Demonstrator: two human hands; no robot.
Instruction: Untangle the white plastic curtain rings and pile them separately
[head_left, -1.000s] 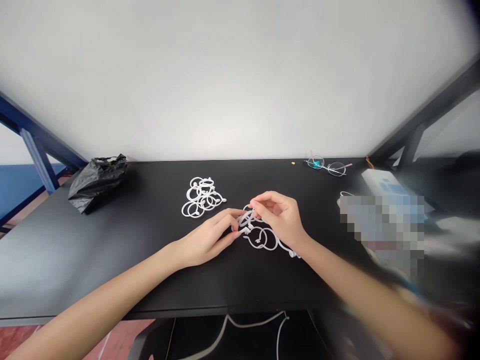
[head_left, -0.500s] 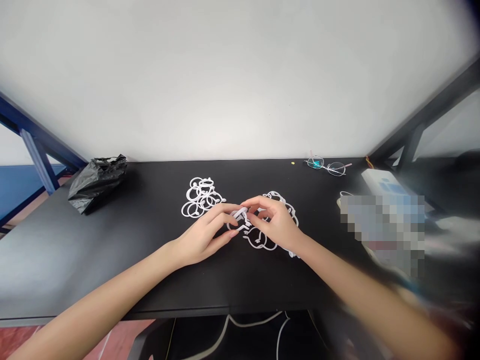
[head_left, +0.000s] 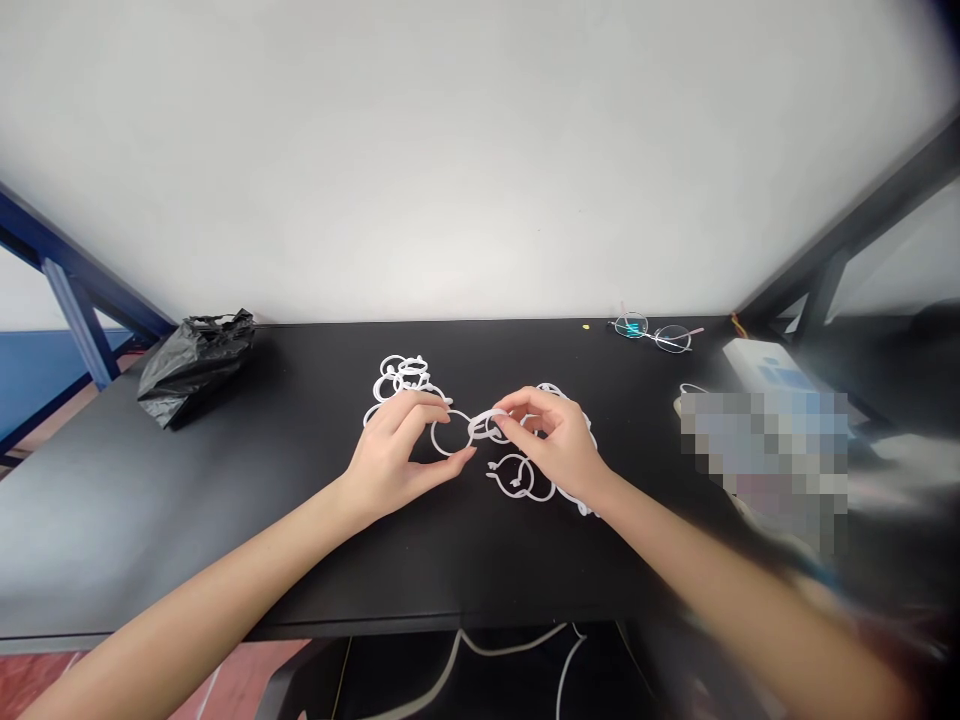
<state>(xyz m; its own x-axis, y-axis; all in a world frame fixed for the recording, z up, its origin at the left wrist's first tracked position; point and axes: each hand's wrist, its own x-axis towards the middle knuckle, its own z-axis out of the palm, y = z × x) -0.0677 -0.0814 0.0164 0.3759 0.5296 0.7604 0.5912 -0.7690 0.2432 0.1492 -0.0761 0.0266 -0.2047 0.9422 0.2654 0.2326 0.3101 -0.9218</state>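
Between the thumb and fingers of my left hand (head_left: 403,445) is a white plastic curtain ring (head_left: 452,455), held flat near the middle of the black table. My right hand (head_left: 553,432) pinches one or more similar white rings (head_left: 480,428), which meet the left ring's right side; whether they are linked I cannot tell. Behind my left hand lies a pile of white rings (head_left: 401,378), partly hidden by it. More loose rings (head_left: 514,478), some with their ends open, lie under and around my right hand.
A crumpled black plastic bag (head_left: 199,365) sits at the table's left. Eyeglasses (head_left: 652,333) lie near the back wall, with a small yellow speck (head_left: 586,327) beside them. A white and blue box (head_left: 772,365) and a blurred item stand at right. Cables (head_left: 517,648) hang below the front edge.
My left hand has shifted left, with its fingers spread wider around a ring. That ring now shows as a full circle, drawn out to the left of the rings in my right hand.
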